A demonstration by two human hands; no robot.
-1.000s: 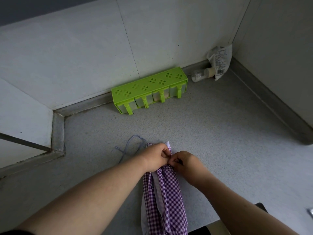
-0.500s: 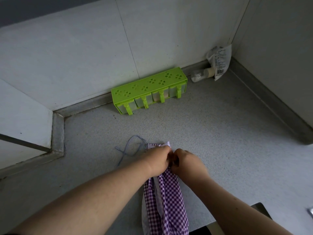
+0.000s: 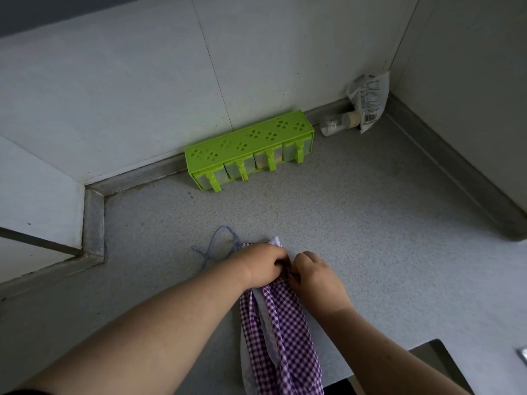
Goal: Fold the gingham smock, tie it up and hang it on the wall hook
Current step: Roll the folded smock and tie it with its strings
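Now we see both forearms reaching in from the six o'clock edge and meeting near the centre of the view. Our left hand (image 3: 263, 265) is curled knuckles-up, its grip closed over the top end of the gingham smock (image 3: 281, 334), fingers tucked under where we cannot see them. Our right hand (image 3: 315, 276) sits just beside it at three o'clock, touching it, its fingers bent and pinched onto the same gathered fabric; how much cloth each hand holds is hidden.

The smock lies as a long, narrow purple-and-white checked strip with a pale lining showing, running from the hands toward six o'clock and over the near edge of the bench (image 3: 370, 223). A small pale corner pokes out past the left knuckles at twelve o'clock. A thin bluish cord (image 3: 216, 243) loops on the surface at ten o'clock from the hands.

The bench is speckled grey, with a raised grey lip along the pale tiled walls (image 3: 128, 95). At twelve o'clock a lime-green spice rack (image 3: 248, 145) stands against the wall, four clear drawers facing us. In the far corner at two o'clock a printed plastic pouch (image 3: 369, 99) leans upright, with a small bottle (image 3: 339, 125) lying on its side just beside it.
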